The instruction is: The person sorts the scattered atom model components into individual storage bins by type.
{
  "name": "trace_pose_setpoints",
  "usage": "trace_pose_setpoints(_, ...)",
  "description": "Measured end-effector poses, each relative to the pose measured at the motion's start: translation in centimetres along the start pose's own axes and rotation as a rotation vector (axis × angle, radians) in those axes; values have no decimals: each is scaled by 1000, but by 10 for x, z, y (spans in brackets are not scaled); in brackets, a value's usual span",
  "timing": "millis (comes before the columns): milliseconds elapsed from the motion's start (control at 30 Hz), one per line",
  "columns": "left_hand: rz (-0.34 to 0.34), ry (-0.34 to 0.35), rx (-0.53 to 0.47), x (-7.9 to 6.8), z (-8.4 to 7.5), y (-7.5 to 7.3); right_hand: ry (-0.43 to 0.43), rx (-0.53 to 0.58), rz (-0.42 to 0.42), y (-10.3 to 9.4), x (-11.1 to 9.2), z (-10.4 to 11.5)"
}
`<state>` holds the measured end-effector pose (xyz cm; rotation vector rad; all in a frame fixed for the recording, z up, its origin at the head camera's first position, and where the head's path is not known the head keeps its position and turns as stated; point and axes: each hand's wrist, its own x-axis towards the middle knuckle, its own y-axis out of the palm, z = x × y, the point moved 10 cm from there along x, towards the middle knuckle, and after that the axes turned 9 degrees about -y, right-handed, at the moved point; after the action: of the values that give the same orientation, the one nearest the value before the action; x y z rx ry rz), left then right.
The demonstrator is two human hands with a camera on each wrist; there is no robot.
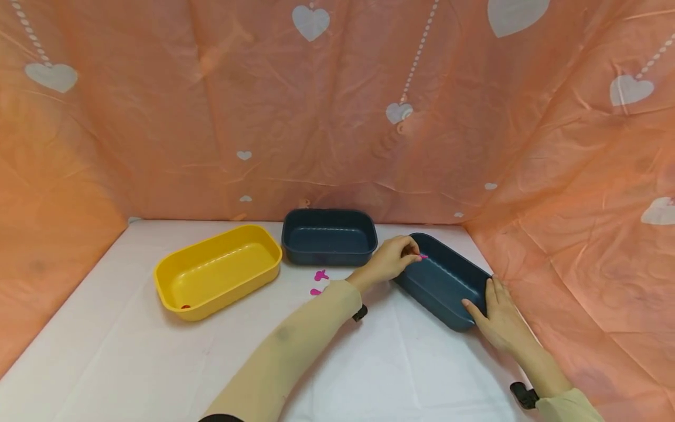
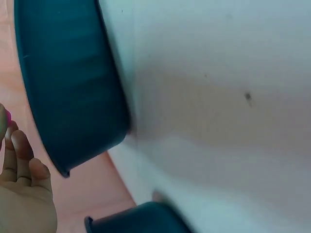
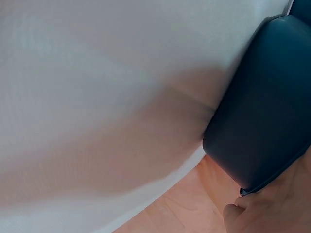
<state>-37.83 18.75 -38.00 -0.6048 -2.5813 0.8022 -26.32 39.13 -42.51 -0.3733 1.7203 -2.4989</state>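
Observation:
My left hand [image 1: 387, 261] reaches over to the right and pinches a small bright pink piece [image 1: 424, 257] above the far left part of the right-hand dark blue bin [image 1: 440, 278]. In the left wrist view a bit of that pink piece [image 2: 8, 116] shows at the fingertips; its kind cannot be told. The right hand [image 1: 501, 319] holds the near right end of the same bin, thumb over the inside and fingers along the rim. More flat pink pieces [image 1: 320, 275] lie on the white cloth beside the left forearm, which partly hides that spot.
A second dark blue bin [image 1: 329, 259] stands at the back middle. To its left is a yellow bin [image 1: 218, 272] with a small red thing [image 1: 186, 306] in its near corner. An orange curtain [image 1: 337, 146] with white hearts hangs behind and at the sides.

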Motion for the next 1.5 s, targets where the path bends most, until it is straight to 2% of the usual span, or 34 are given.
trace_pose_setpoints(300,-58,-80,64,10,8,5,-6,5,0,1,1,1)
trace_pose_setpoints(467,-76,-95,100,12,8,4,3,1,4,1,1,0)
trace_pose_setpoints(833,-73,-105,58,7,10,3,1,0,4,1,0,-1)
trace_pose_setpoints(1167,-102,-60,-4,-8,7,-11,-2,-10,9,0,1,-1)
trace_pose_setpoints(1333,-112,-35,-47,-20,7,-20,-3,-6,9,0,1,-1)
trace_pose_setpoints(1500,-110,4,-43,-34,6,-30,-10,-1,7,0,0,-1)
